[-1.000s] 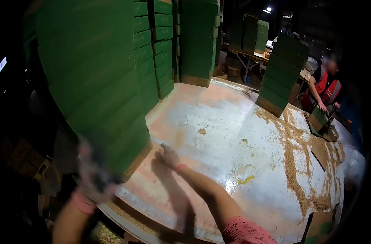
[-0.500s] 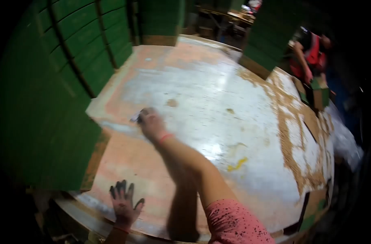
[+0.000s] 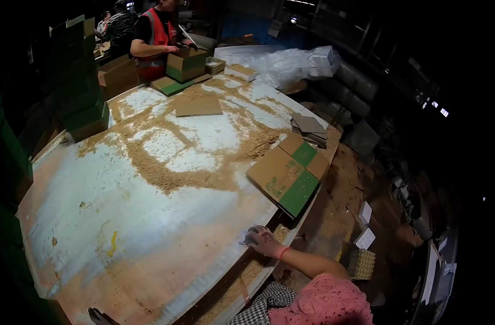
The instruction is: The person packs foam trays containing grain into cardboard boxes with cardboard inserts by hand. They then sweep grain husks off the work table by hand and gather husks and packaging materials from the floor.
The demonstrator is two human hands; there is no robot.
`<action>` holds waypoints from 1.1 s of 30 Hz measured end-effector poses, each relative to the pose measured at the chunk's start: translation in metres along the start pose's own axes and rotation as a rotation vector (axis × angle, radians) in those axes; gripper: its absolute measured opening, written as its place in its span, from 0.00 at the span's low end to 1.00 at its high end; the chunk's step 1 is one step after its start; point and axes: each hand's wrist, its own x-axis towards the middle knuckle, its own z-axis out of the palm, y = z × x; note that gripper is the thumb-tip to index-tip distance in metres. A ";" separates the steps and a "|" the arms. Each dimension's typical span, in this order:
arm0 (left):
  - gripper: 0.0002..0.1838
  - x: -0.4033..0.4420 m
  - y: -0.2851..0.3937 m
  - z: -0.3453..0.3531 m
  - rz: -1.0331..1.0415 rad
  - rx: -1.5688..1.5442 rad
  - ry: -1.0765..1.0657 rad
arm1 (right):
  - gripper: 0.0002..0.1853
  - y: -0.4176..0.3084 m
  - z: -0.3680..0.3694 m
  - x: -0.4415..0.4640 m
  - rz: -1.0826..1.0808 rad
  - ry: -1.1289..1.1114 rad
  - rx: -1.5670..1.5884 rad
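Small whitish cloth-like wad (image 3: 243,240), closed in the right hand's (image 3: 264,241) grip near the white-topped desk's (image 3: 166,222) near edge, judged light, soft, best held mid-bunch; left hand's (image 3: 99,317) grip indeterminable.

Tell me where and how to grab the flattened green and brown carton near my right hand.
Probably by the near corner of the carton, coming from your right hand: it lies flat with that corner jutting past the table, leaving room for a thumb-over, fingers-under grip.
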 end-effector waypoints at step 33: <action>0.46 0.433 1.026 0.364 -0.142 0.092 -0.078 | 0.28 0.547 -0.275 0.172 -0.065 0.242 -0.141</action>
